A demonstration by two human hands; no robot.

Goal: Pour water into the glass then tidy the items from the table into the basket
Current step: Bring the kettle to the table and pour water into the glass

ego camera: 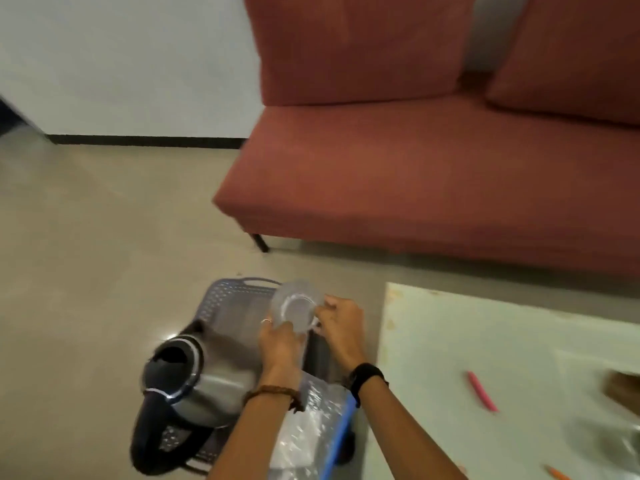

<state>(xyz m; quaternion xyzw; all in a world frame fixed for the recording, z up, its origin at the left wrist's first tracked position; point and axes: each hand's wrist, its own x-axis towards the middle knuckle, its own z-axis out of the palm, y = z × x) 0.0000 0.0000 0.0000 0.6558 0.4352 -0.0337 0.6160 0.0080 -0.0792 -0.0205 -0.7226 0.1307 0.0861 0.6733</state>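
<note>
- Both hands hold the clear glass (pixel 297 306) over the grey basket (pixel 228 299) on the floor
- Left hand (pixel 280 344) grips its near side, right hand (pixel 341 323) pinches its right edge
- Steel kettle (pixel 188 382) lies in the basket's near left part
- Clear bag (pixel 308 431) with blue edge lies under the forearms
- Pink pen (pixel 482 391) lies on the table (pixel 485 341), right of the basket
</note>
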